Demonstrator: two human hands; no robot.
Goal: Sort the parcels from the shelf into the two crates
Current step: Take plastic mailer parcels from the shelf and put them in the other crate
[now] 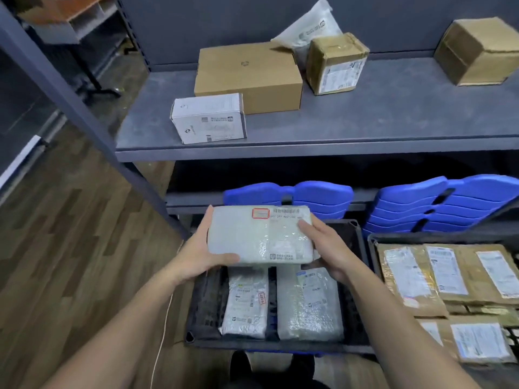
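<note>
Nearest to the person is the black left crate (200, 310). Two white wrapped parcels (245, 303) lie flat in it, side by side, with a narrow gap between them. Above the far half of this crate, both hands hold one white parcel (252, 237), its label side facing up.

The left hand (200, 255) grips its left short edge, with the thumb on top near the lower left corner and the fingers along the edge. The right hand (330, 249) grasps the right edge, with the thumb pressed on top near the barcode and the fingers underneath. So the parcel lies between the two hands, in the air, and I cannot tell if it touches the parcels below.

Just to the right is the right crate (372, 249) with brown parcels (412, 279) in it. Behind the crates are blue plastic seats (323, 196).

Farther off, the grey shelf (393, 122) carries a white box (207, 119), touching a large cardboard box (247, 77). There are also a small taped box (335, 64), a white bag (309, 26) and another brown box (477, 51).
</note>
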